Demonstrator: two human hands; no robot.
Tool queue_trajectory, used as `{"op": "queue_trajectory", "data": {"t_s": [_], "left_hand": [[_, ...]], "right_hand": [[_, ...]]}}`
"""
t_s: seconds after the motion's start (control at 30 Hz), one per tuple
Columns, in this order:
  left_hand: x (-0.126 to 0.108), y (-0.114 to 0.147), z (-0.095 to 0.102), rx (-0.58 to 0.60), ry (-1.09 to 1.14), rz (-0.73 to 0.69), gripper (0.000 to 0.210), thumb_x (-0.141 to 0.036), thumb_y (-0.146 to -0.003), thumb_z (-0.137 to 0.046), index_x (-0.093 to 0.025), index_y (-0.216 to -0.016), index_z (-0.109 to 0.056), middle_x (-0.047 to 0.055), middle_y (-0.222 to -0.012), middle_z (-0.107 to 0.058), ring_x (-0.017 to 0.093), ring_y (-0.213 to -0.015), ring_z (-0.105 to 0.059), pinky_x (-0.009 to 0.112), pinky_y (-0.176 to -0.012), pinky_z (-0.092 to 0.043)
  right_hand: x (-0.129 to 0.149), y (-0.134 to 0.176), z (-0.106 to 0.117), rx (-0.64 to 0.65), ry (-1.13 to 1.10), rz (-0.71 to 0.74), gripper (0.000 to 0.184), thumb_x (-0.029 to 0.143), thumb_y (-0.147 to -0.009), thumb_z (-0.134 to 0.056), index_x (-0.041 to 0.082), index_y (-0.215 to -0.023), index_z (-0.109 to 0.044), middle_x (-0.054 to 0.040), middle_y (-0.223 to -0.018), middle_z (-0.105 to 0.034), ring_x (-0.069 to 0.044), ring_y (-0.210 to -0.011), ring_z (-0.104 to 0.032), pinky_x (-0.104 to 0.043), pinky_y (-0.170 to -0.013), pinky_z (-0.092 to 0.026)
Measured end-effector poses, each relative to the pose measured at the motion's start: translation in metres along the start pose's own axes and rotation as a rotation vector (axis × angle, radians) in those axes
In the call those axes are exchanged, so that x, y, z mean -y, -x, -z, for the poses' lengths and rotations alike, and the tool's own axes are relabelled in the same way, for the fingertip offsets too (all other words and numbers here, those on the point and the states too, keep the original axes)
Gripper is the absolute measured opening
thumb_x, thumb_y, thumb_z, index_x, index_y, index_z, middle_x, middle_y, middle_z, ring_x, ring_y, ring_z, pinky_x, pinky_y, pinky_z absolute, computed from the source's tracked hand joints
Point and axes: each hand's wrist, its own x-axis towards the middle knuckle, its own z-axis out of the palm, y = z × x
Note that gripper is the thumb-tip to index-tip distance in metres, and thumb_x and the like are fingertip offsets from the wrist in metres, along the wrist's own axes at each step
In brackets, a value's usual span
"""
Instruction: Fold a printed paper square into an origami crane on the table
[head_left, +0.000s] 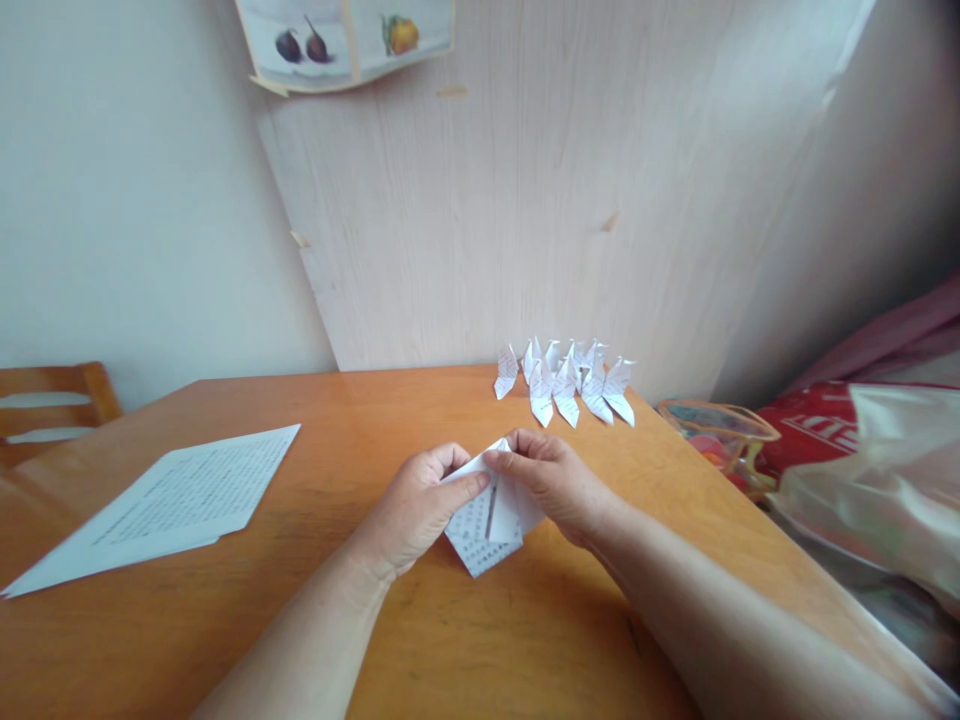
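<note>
Pinching a folded printed paper [474,535] near its top edge, the person's left hand [424,495] and right hand [566,480] each had thumb and fingers closed on it, over the middle of a wooden table [405,640]. I judged that folding was under way, partly done; the next move seemed to call for lining up the edges and pressing a firm crease. Near the table's far edge stood a group of folded paper figures [568,400]; to the left lay printed sheets [191,490]. Around were a pale wall [135,200], a fruit picture [401,55], a chair [99,392] and, at right, a plastic bag [885,510].
</note>
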Motion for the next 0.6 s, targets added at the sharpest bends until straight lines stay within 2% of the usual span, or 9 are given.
{"op": "queue_trajectory", "data": {"t_s": [0.6], "left_hand": [[0.0031,-0.0016,0.0021,0.016,0.001,0.007,0.031,-0.043,-0.083,-0.07,-0.017,-0.08,-0.052,-0.002,-0.067,-0.055,0.01,-0.058,-0.049,0.021,-0.054,-0.036]], "right_hand": [[0.0024,0.0004,0.0021,0.027,-0.033,-0.033,0.031,0.044,-0.077,-0.074,0.018,-0.074,-0.057,0.0011,-0.062,-0.058,-0.011,-0.05,-0.051,-0.024,-0.045,-0.036]]}}
